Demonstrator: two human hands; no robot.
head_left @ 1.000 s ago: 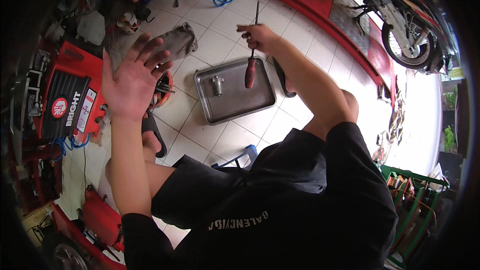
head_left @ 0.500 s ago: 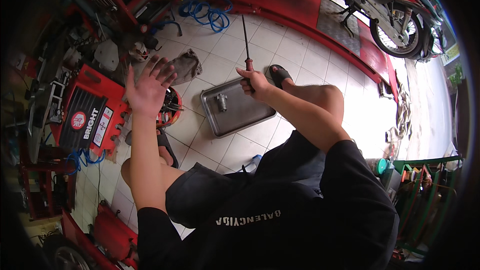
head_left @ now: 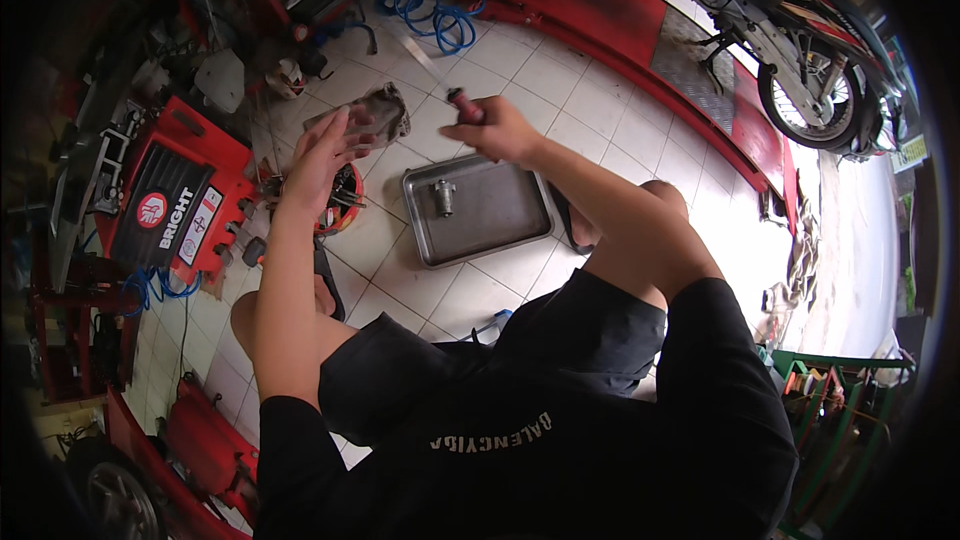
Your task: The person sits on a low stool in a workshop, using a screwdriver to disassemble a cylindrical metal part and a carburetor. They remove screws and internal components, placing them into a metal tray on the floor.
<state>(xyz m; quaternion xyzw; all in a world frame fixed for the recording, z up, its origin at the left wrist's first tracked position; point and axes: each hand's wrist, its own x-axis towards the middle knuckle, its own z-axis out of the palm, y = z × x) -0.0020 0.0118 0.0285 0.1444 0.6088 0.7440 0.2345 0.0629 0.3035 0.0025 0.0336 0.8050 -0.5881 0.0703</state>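
Note:
Held up over the far edge of a metal tray, my right hand (head_left: 500,128) is closed round the red handle of a screwdriver (head_left: 463,106). Its long shaft points away to the far left and is smeared by motion. Raised on the left, my left hand (head_left: 320,162) has its fingers stretched out and nothing in them. The rectangular tray (head_left: 490,251) lies on the floor between my feet. A small silvery metal part (head_left: 444,198) with a cylindrical body sits toward the tray's left side.
Partly behind my left hand stands a round red container (head_left: 348,202) of tools. A grey rag (head_left: 385,112) lies beyond it, and a red machine (head_left: 180,195) stands left. Blue coiled hose (head_left: 430,15) is at the back. A motorcycle (head_left: 800,60) stands on a red lift (head_left: 600,15).
The screwdriver has swung from nearly straight ahead to pointing far left, as my right hand moved left and up. My left hand has turned from palm-facing to edge-on.

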